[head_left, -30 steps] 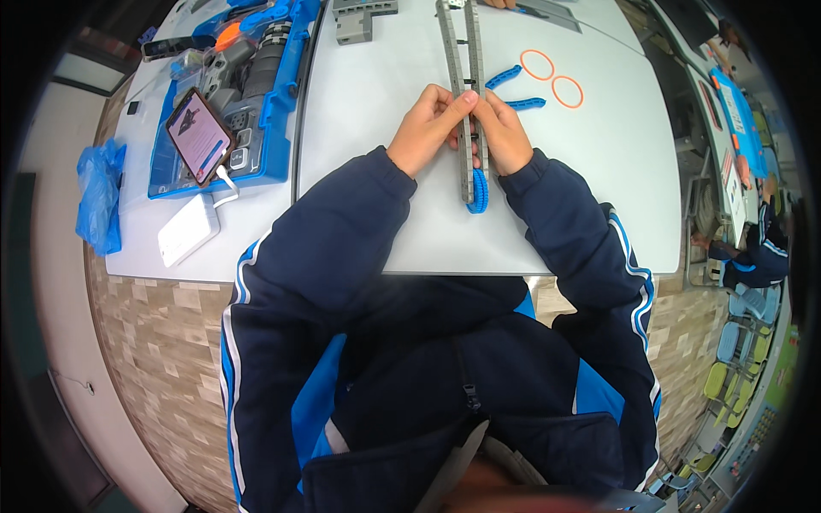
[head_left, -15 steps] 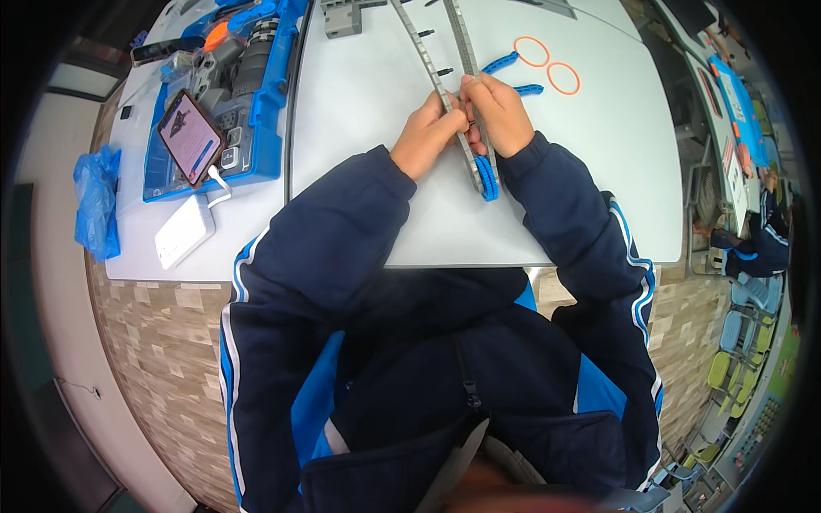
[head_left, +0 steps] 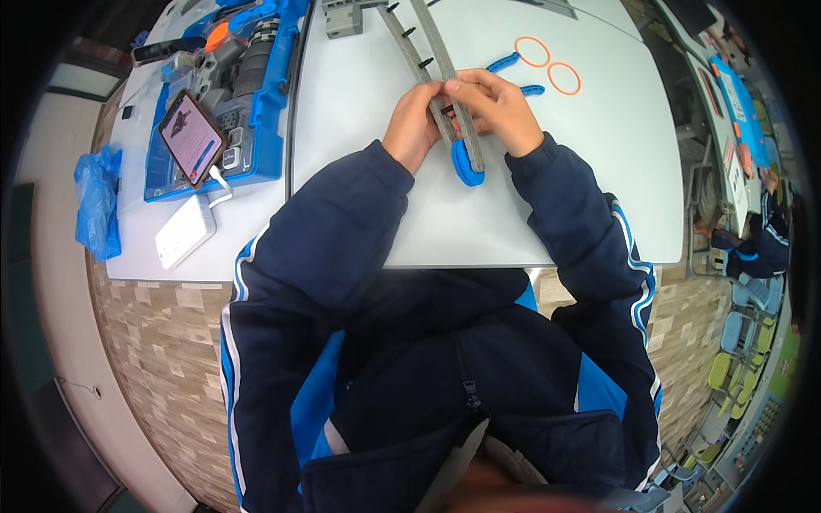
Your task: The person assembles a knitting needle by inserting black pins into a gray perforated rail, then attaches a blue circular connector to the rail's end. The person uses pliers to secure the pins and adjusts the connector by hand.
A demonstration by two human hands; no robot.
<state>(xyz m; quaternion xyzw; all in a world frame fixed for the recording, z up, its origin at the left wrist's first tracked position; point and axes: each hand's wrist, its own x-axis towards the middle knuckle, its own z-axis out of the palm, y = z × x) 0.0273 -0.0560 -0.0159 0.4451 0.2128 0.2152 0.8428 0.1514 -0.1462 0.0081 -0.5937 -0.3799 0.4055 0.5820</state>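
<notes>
Two long grey perforated beams (head_left: pixel 438 53) run side by side away from me, with several black pins along the left one. A curved blue piece (head_left: pixel 464 164) sits at their near end. My left hand (head_left: pixel 414 122) is closed around the left beam. On the right beam, my right hand (head_left: pixel 498 103) pinches with thumb and fingers; some of its fingertips are hidden behind the beams. Just beyond the right hand lie two blue toothed pieces (head_left: pixel 532 90) and two orange rubber bands (head_left: pixel 564 79).
At the left stands a blue bin (head_left: pixel 272 161) of grey parts, a phone (head_left: pixel 190 137) propped on its edge. Nearby are a white power bank (head_left: pixel 185 232) and a blue plastic bag (head_left: pixel 97 203). A grey block (head_left: pixel 344 19) lies at the table's far side.
The beams have turned, their wide faces now showing more, and their near end has shifted left and away from me. Both hands have moved slightly with them, still gripping.
</notes>
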